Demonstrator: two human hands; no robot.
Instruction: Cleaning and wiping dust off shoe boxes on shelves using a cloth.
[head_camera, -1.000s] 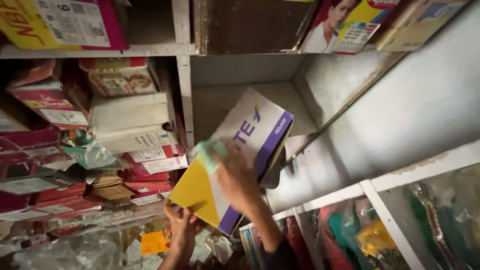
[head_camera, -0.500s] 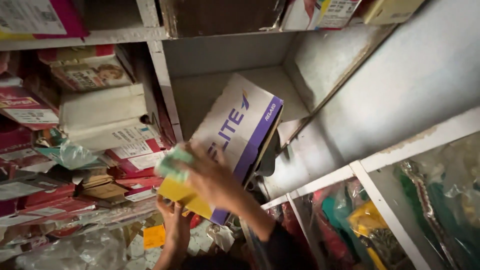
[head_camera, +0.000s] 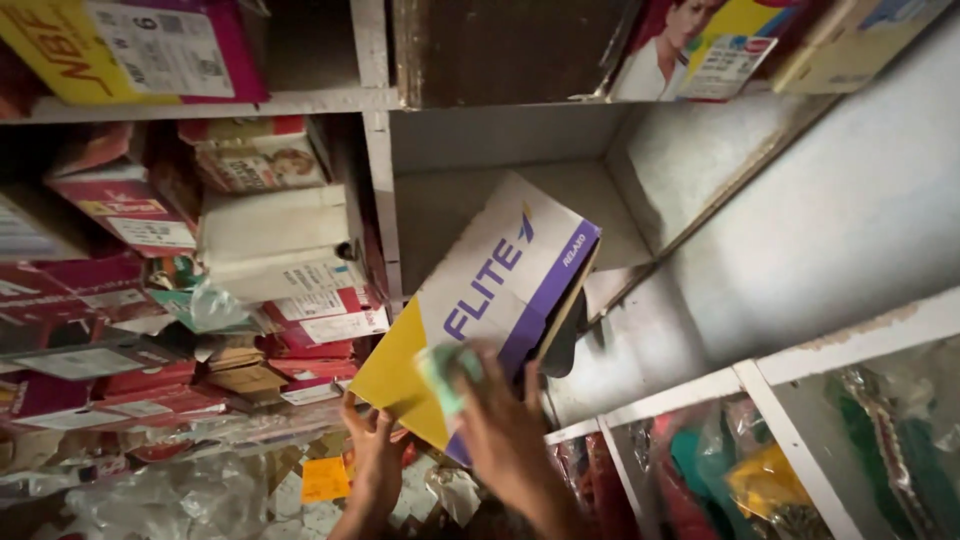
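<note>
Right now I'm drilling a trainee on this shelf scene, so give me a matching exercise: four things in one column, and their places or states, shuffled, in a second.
Things:
1. shoe box
2. green cloth
3. left hand
4. stacked red boxes

Places or states:
A. fills the shelf bay on the left
B. tilted, white, purple and yellow, in front of the middle shelf bay
C. under the box's yellow corner
D. pressed on the box lid by the right hand

Pairs: 1-B, 2-D, 3-C, 4-A
</note>
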